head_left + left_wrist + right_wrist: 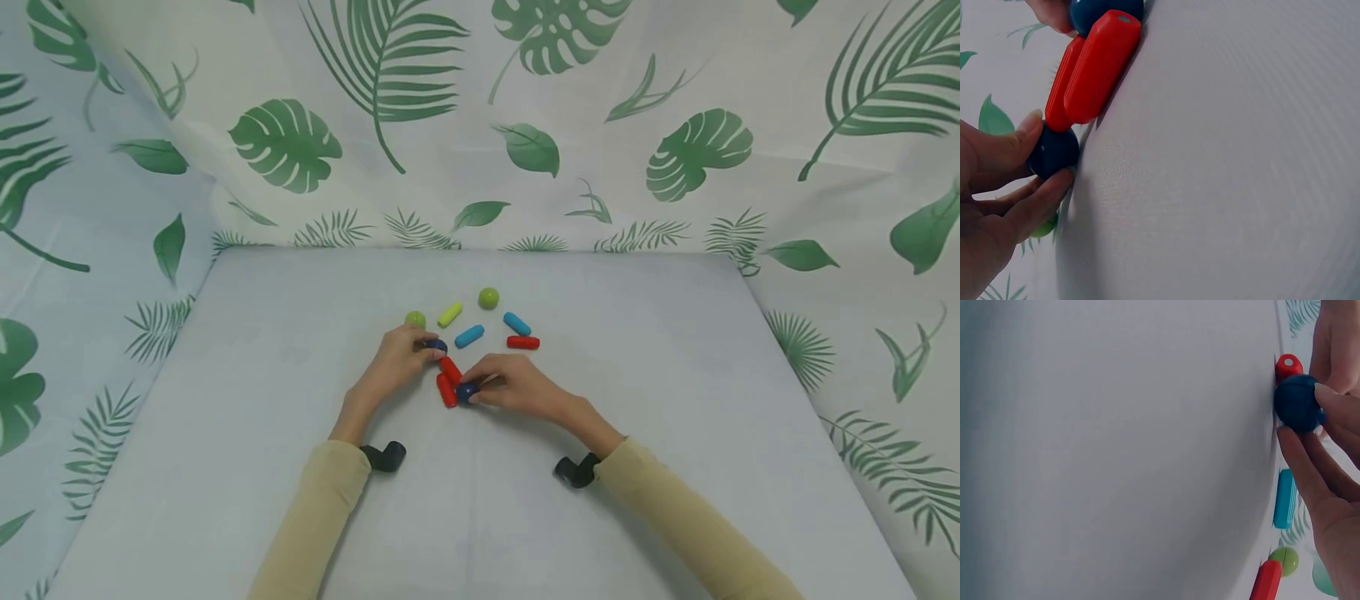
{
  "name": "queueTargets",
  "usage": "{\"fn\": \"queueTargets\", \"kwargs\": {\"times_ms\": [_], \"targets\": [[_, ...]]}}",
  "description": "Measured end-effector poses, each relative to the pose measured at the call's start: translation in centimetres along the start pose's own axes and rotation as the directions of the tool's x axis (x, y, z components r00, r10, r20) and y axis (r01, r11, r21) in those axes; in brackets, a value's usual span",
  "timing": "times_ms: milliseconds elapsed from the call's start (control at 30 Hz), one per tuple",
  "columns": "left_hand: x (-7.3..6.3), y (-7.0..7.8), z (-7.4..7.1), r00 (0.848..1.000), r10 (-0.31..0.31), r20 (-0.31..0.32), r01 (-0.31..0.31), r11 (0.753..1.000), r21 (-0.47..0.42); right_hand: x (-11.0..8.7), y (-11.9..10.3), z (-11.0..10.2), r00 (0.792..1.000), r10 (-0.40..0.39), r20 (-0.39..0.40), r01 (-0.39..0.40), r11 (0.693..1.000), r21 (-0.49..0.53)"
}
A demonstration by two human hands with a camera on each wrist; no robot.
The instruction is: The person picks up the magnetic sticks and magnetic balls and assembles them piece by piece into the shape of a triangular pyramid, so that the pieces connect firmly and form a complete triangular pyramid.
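My left hand (397, 357) pinches a dark blue ball (1054, 150) between thumb and fingers, low over the table. A second dark blue ball (467, 392) is between the thumb and fingertips of my right hand (517, 385). Two red rods (1104, 65) lie side by side, slanting between the two balls. One of them, the farther red rod (451, 370), meets the left ball at its end in the left wrist view. From the right wrist, a hole shows in the end of a red rod (1289, 364) behind the right ball.
Beyond the hands lie two light blue rods (469, 336), a yellow-green rod (450, 314) and a third red rod (522, 342). One green ball (489, 298) sits at the back; another green ball (416, 319) is just past my left hand. Leaf-printed cloth (525, 200) borders the white table (600, 292).
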State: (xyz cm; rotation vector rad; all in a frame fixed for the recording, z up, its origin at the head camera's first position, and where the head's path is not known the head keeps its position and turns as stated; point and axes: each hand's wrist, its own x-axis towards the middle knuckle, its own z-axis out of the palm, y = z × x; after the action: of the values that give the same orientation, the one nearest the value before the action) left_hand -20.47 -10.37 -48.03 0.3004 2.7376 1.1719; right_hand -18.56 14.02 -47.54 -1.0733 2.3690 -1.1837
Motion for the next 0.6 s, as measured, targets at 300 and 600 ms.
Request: {"fn": "queueTargets", "kwargs": {"times_ms": [300, 600], "targets": [[0.3, 0.0, 0.2, 1.0, 0.008, 0.0, -0.008, 1.0, 0.008, 0.8, -0.6, 1.2, 0.998, -0.056, 0.027, 0.058, 0.995, -0.086], [0.3, 0.2, 0.1, 1.0, -0.003, 0.012, 0.003, 1.0, 0.001, 0.5, -0.9, 0.8, 1.0, 0.011, 0.022, -0.009, 0.997, -0.071]]}}
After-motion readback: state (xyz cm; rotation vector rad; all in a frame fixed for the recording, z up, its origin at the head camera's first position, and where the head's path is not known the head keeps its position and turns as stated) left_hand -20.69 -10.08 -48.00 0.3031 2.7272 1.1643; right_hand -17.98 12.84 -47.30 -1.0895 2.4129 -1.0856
